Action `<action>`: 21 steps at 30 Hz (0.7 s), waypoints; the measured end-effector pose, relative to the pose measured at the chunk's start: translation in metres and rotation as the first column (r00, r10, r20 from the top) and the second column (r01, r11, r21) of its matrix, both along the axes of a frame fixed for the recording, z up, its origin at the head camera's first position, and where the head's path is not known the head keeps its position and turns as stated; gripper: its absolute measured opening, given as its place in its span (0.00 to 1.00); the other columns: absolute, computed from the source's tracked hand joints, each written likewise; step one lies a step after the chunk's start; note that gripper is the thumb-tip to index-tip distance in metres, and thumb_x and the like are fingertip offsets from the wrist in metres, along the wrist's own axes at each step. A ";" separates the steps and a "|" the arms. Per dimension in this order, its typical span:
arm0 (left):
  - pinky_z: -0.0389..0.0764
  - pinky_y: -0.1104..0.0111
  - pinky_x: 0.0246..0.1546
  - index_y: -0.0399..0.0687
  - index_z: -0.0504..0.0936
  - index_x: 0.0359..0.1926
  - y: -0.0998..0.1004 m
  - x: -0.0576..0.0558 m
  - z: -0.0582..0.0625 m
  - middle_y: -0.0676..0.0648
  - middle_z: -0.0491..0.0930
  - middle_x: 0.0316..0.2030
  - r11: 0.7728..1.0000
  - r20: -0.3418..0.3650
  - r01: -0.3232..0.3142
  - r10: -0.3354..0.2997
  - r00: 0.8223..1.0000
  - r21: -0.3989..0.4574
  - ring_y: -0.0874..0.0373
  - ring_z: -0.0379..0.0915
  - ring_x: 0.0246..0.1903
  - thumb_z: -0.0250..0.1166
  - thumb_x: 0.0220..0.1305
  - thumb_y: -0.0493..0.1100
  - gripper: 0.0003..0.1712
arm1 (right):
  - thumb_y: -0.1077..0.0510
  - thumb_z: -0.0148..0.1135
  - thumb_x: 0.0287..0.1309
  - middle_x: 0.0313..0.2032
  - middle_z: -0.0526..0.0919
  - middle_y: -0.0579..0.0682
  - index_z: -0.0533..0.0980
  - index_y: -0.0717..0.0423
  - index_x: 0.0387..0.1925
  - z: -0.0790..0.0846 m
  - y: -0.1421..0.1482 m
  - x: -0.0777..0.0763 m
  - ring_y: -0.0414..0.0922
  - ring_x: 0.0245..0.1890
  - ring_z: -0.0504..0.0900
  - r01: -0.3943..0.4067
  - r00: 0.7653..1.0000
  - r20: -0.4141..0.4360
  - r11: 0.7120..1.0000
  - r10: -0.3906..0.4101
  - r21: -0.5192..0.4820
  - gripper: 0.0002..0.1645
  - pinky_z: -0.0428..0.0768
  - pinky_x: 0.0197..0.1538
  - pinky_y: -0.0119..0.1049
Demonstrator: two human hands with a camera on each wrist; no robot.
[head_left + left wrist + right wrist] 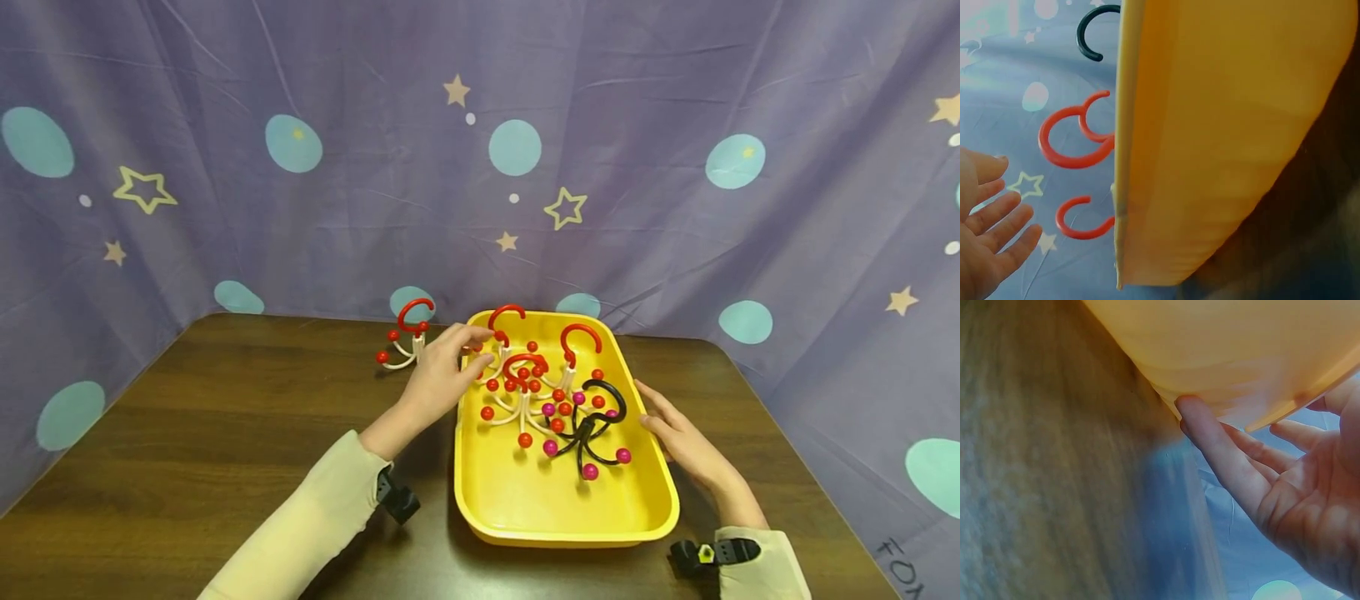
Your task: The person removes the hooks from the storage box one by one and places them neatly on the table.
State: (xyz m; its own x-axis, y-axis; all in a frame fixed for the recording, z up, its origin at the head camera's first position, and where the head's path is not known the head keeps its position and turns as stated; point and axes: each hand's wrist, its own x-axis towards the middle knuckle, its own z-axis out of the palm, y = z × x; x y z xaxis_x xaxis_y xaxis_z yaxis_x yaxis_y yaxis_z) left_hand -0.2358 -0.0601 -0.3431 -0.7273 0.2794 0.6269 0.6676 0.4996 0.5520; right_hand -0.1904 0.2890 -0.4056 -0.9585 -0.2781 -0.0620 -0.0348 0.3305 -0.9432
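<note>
Several hooked hangers with ball-tipped arms lie in a yellow tray (517, 508). Among them are a white hanger with a red hook (523, 408) and a black hanger (585, 429) with pink balls. Another white hanger (417, 343) stands on the table just left of the tray, partly behind my left hand. That left hand (442, 371) reaches over the tray's left rim near a red hook (507, 315), fingers extended; its palm (985, 244) shows nothing held. My right hand (686, 446) rests against the tray's right side, thumb at the rim, straight fingers (1222, 450) touching the outer wall.
The tray stands on a brown wooden table (225, 442), whose far edge meets a purple curtain (360, 225) printed with stars and blue ovals. A black wrist camera (397, 497) is strapped to the left sleeve, another (693, 557) to the right.
</note>
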 end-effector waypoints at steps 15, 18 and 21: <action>0.77 0.66 0.44 0.44 0.76 0.51 0.019 0.003 -0.003 0.48 0.78 0.46 0.999 0.224 0.038 -0.043 0.974 0.025 0.54 0.75 0.46 0.64 0.57 0.45 0.21 | 0.54 0.42 0.68 0.51 0.64 0.74 0.40 0.51 0.70 0.000 0.001 -0.001 0.47 0.35 0.81 0.000 1.000 0.004 1.000 0.000 0.001 0.36 0.81 0.34 0.45; 0.77 0.66 0.44 0.44 0.75 0.52 0.023 0.003 -0.003 0.47 0.77 0.48 0.998 0.259 0.051 -0.055 0.964 0.024 0.54 0.76 0.46 0.63 0.58 0.45 0.21 | 0.54 0.42 0.68 0.51 0.64 0.74 0.40 0.51 0.70 0.000 0.001 0.000 0.47 0.36 0.81 0.002 1.000 0.007 1.000 -0.002 0.000 0.36 0.81 0.34 0.45; 0.77 0.67 0.45 0.45 0.75 0.52 0.027 0.003 -0.003 0.47 0.77 0.49 0.999 0.288 0.046 -0.049 0.956 0.017 0.54 0.76 0.45 0.63 0.58 0.43 0.20 | 0.55 0.42 0.68 0.50 0.64 0.74 0.40 0.52 0.70 0.000 0.001 0.000 0.47 0.35 0.81 -0.002 1.000 0.010 1.000 0.002 -0.002 0.36 0.81 0.34 0.44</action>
State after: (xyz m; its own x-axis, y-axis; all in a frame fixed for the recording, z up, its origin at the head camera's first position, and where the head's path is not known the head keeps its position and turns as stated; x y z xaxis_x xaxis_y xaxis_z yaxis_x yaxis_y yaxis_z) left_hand -0.2323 -0.0336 -0.3466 -0.8635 0.3130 0.3955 0.5024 0.4647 0.7292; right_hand -0.1906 0.2900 -0.4052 -0.9574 -0.2797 -0.0713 -0.0257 0.3288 -0.9441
